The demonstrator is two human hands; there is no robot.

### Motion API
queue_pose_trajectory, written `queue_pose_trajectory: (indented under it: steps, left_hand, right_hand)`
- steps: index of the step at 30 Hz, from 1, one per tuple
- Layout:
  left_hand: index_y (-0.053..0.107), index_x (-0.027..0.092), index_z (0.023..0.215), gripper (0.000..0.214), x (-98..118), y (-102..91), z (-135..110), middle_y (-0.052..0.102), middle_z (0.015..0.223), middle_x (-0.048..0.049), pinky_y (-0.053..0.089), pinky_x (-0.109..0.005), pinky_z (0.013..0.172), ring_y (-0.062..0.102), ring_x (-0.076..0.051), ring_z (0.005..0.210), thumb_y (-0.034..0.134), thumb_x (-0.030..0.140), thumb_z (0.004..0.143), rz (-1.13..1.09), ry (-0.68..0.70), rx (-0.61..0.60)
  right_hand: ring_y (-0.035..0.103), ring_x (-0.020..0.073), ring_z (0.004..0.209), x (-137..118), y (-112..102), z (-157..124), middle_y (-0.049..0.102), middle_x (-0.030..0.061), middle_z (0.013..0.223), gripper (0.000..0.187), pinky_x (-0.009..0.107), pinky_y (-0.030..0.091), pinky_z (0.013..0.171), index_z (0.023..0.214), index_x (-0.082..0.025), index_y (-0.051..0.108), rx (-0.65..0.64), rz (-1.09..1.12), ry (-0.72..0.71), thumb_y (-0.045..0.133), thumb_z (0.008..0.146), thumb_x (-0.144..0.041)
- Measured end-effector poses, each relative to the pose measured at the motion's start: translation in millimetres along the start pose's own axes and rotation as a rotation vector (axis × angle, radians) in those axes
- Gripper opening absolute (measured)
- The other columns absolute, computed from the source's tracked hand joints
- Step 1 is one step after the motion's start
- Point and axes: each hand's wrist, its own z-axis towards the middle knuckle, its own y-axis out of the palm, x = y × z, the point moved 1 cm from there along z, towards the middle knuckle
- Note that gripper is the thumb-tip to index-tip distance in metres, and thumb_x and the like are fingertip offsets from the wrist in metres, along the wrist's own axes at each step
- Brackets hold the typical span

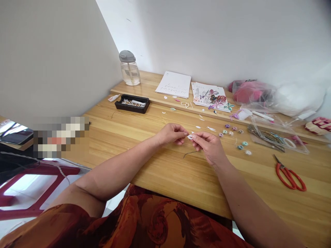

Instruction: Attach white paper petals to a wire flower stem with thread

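My left hand (172,134) and my right hand (208,145) meet over the middle of the wooden table (160,175). Both pinch a small white paper piece (190,136) between their fingertips. A thin dark wire (190,153) trails down from my right hand onto the table. Small coiled paper rounds (231,131) in purple, green and white lie just right of my hands. White petal-shaped paper bits (210,128) are scattered behind them.
Red-handled scissors (288,174) lie at the right. A black tray (132,103), a glue tube (113,98) and a water bottle (129,69) stand at the back left. Paper sheets (174,84), a flower craft sheet (210,96) and plastic bags (274,134) line the back.
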Motion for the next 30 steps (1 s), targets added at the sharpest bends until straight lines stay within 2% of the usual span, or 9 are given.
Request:
queue_pose_trajectory:
  steps: [4, 10, 16, 22, 30]
  left_hand:
    - [0.067, 0.01, 0.077, 0.006, 1.1, 0.4, -0.1, 0.064, 0.056, -0.0001, 0.05, -0.02, 0.051, 0.06, -0.009, 0.048, 0.071, 0.012, 0.081, 0.026, -0.005, 0.026]
    - [0.07, 0.009, 0.085, 0.006, 0.4, 1.9, -1.8, 0.067, 0.062, -0.0017, 0.051, -0.02, 0.052, 0.063, -0.009, 0.051, 0.073, 0.011, 0.079, -0.06, -0.038, -0.029]
    - [0.069, 0.009, 0.08, 0.018, -1.6, 2.2, -2.2, 0.069, 0.073, -0.0046, 0.052, -0.02, 0.052, 0.063, -0.009, 0.053, 0.077, 0.024, 0.079, -0.121, -0.06, -0.042]
    - [0.07, 0.008, 0.075, 0.025, -3.8, 3.2, -0.5, 0.066, 0.062, -0.0025, 0.049, -0.019, 0.051, 0.06, -0.008, 0.051, 0.085, 0.026, 0.069, -0.103, -0.031, -0.022]
    - [0.068, 0.008, 0.073, 0.021, -0.5, 4.0, -1.5, 0.064, 0.057, -0.0019, 0.047, -0.019, 0.05, 0.057, -0.007, 0.048, 0.082, 0.024, 0.074, -0.107, -0.036, 0.01]
  right_hand:
    - [0.056, 0.0113, 0.056, 2.9, -0.4, 1.0, 0.068, 0.0032, 0.07, 0.022, 0.021, 0.039, 0.044, 0.081, -0.02, 0.077, 0.024, -0.086, -0.067, 0.081, 0.073, -0.04]
    - [0.056, 0.0109, 0.055, 4.9, -1.4, 2.6, 0.067, 0.0023, 0.069, 0.025, 0.022, 0.04, 0.044, 0.084, -0.02, 0.076, 0.046, -0.129, -0.101, 0.078, 0.076, -0.043]
    - [0.056, 0.0112, 0.054, 3.3, -2.0, 1.1, 0.067, 0.0025, 0.069, 0.024, 0.023, 0.041, 0.046, 0.084, -0.019, 0.076, 0.074, -0.174, -0.144, 0.076, 0.077, -0.042]
    - [0.057, 0.0134, 0.056, -2.1, 3.2, -2.8, 0.068, 0.0031, 0.068, 0.021, 0.027, 0.044, 0.051, 0.084, -0.019, 0.075, 0.089, -0.286, -0.202, 0.074, 0.077, -0.039]
    - [0.055, 0.0135, 0.054, -3.8, 6.0, -4.3, 0.069, 0.0021, 0.067, 0.026, 0.029, 0.043, 0.054, 0.094, -0.019, 0.072, 0.077, -0.296, -0.201, 0.073, 0.077, -0.039]
